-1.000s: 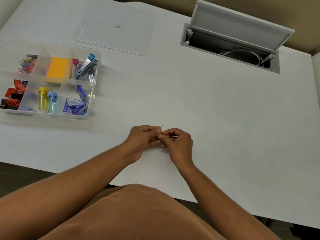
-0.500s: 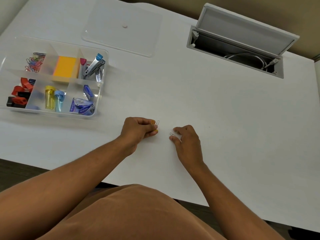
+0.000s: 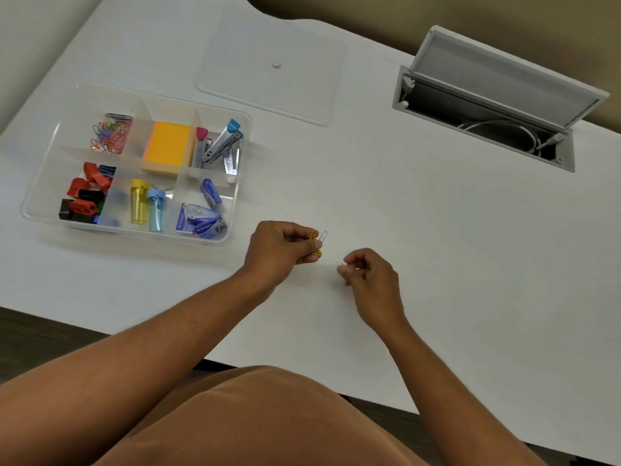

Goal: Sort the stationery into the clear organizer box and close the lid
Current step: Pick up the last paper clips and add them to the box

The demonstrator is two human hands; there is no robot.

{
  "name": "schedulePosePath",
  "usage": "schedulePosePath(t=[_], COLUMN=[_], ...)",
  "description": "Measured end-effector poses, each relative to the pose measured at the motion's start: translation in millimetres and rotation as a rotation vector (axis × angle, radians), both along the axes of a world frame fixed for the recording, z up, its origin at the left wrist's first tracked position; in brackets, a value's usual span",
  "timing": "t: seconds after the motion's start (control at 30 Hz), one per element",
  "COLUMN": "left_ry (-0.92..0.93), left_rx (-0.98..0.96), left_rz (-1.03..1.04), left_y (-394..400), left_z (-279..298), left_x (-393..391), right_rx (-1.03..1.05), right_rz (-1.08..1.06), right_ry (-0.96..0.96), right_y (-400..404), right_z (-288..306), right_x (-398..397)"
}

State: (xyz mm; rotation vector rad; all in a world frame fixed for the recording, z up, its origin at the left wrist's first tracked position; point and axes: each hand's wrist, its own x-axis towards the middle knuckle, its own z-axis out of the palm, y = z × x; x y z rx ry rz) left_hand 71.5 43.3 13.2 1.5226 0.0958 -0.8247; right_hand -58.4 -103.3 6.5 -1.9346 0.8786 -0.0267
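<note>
The organizer box [image 3: 134,169] sits at the left with its lid [image 3: 268,65] off behind it, the left hand [image 3: 282,247] pinches paper clips [image 3: 318,240], and the right hand [image 3: 366,274], fingers curled on something too small to identify, might drop it in transfer.

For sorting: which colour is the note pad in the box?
Orange note pad, clearest in the head view.

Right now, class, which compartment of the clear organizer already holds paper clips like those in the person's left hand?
The back-left compartment of the organizer: it alone holds a heap of coloured paper clips, like those pinched in the left hand.
</note>
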Motion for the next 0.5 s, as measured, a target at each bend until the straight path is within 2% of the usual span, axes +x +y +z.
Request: schedulePosePath(t=[0.1, 0.17, 0.33, 0.5], left_ry=[-0.097, -0.192, -0.423, -0.492], left_rx=[0.016, 0.043, 0.112, 0.157], left_rz=[0.026, 0.055, 0.093, 0.219], left_y=[15.0, 27.1, 59.5, 100.8], left_z=[5.4, 9.7, 21.9, 32.5], left_x=[19.2, 32.1, 62.6, 102.3], right_rx=[0.497, 0.570, 0.343, 0.032], right_rz=[-0.167, -0.172, -0.106, 0.042], right_ry=[-0.123, -0.153, -0.214, -0.303], right_y=[26.0, 44.0, 90.6, 133.8], right_z=[23.1, 31.9, 43.8, 50.0], right_x=[32.7, 54.4, 111.3, 165.3])
